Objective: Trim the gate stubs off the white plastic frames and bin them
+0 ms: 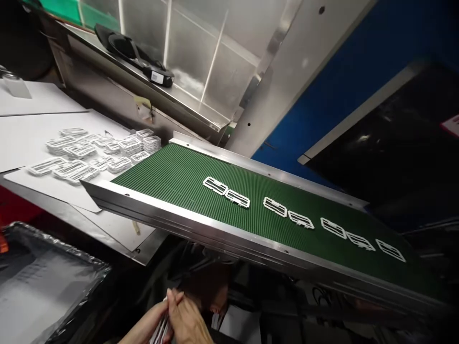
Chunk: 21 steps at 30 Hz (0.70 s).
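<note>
My left hand point(154, 316) and my right hand point(186, 316) are pressed together at the bottom of the view, below the conveyor's near edge. Between them is a small stack of thin white plastic frames point(160, 333), gripped by both and partly covered by the fingers. Pairs of similar white frames point(275, 207) lie flat on the green conveyor belt point(161, 167), a single one farthest right. Beyond the belt's left end, several stacks of such frames point(81, 150) crowd together on white sheets.
Metal side rails point(201, 222) border the belt. A black headband-like object point(132, 52) rests on a ledge behind. At lower left stands a container lined with black plastic point(100, 272). White sheets point(32, 126) cover the left table, and a blue machine panel point(322, 100) rises behind the belt.
</note>
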Available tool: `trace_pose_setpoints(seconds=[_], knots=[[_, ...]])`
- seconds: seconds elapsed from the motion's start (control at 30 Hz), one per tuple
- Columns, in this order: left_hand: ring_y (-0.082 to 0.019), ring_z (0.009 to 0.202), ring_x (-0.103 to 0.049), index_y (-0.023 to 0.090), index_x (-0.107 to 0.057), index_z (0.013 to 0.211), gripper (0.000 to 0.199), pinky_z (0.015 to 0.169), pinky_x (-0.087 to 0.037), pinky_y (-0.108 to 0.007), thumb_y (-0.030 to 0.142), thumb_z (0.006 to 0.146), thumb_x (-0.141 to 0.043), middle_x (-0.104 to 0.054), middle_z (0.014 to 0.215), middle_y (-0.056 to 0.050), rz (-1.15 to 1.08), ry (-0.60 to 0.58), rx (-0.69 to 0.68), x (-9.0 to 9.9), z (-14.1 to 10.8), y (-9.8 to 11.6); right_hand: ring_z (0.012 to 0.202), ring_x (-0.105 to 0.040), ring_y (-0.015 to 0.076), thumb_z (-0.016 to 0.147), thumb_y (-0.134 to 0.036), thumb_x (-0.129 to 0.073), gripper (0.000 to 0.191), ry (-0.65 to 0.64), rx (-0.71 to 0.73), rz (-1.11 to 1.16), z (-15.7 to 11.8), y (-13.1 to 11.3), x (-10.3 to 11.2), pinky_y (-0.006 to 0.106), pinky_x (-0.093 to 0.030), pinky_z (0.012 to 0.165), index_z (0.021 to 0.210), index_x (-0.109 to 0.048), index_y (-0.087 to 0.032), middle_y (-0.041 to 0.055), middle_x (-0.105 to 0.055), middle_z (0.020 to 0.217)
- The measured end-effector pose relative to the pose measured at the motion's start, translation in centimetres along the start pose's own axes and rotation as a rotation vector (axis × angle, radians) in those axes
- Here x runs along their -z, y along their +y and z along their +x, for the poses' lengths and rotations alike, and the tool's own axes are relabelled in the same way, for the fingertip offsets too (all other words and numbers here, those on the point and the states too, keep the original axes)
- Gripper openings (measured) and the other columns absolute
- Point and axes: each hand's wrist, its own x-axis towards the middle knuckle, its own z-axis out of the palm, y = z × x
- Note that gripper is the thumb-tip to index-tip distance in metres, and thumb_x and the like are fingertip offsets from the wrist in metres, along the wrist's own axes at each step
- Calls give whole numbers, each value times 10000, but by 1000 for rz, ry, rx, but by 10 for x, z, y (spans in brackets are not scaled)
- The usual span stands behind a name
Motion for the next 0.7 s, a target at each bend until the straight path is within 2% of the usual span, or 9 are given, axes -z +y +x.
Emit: trace_pose_setpoints(seconds=[0.1, 0.17, 0.2, 0.3, 0.37, 0.43, 0.53, 0.6, 0.7], knots=[[-78, 357, -428, 138, -579, 723, 320, 369, -335, -160, 428, 701, -711, -457, 436, 45, 8, 11, -84, 9, 9, 15, 946, -638, 264, 763, -450, -600, 706, 102, 128, 119, 12, -10, 48, 395, -510, 830, 1366, -337, -195, 114, -658, 1088], [-84, 438, -478, 135, -589, 818, 324, 429, -379, -162, 431, 729, -687, -521, 532, 25, 36, -42, -134, 16, 11, 31, 664, -654, 176, 813, -315, -563, 335, 242, 120, 149, 25, -24, 106, 298, -521, 673, 1135, -564, -221, 35, -711, 819], [-99, 485, -508, 134, -588, 856, 333, 461, -404, -174, 437, 745, -671, -540, 570, 13, 64, -70, -144, 19, 11, 39, 610, -630, 149, 823, -254, -550, 227, 290, 92, 118, 34, -31, 137, 265, -501, 611, 1037, -611, -207, 31, -704, 784], [-114, 500, -517, 134, -579, 933, 368, 462, -414, -199, 457, 767, -637, -574, 643, -10, 163, -96, -172, 25, 10, 55, 713, -624, 127, 860, -222, -520, 116, 337, -69, 25, 76, -33, 217, 238, -479, 690, 865, -634, -199, 17, -680, 782], [-94, 439, -472, 151, -570, 975, 382, 418, -383, -194, 472, 776, -620, -574, 654, -4, 204, -101, -193, 27, 9, 57, 827, -615, 145, 887, -278, -479, 176, 274, -152, -125, 119, -14, 247, 263, -462, 772, 923, -633, -200, 37, -670, 917], [-92, 431, -467, 169, -566, 953, 363, 419, -386, -193, 490, 787, -599, -564, 642, 4, 190, -140, -179, 27, 10, 53, 911, -595, 192, 882, -335, -473, 243, 168, -247, -327, 167, 16, 257, 313, -444, 803, 1015, -616, -191, 74, -643, 1009], [-122, 480, -519, 171, -554, 834, 341, 456, -428, -209, 495, 760, -630, -550, 599, 0, 80, -161, -151, 33, 16, 41, 1051, -536, 280, 814, -425, -552, 380, -53, -441, -483, 226, 53, 246, 369, -426, 834, 1056, -587, -134, 166, -575, 1127], [-141, 497, -545, 168, -542, 765, 370, 448, -443, -213, 490, 685, -707, -551, 568, -7, 10, -116, -146, 45, 24, 33, 1027, -547, 301, 735, -431, -642, 409, -128, -496, -496, 247, 63, 234, 370, -436, 804, 996, -589, -121, 183, -584, 1097], [-151, 470, -542, 176, -522, 670, 416, 397, -443, -218, 455, 549, -807, -559, 552, -9, -15, -51, -144, 69, 42, 25, 949, -580, 290, 653, -388, -714, 468, -104, -505, -497, 255, 62, 220, 353, -447, 747, 1013, -551, -136, 159, -615, 1035]])
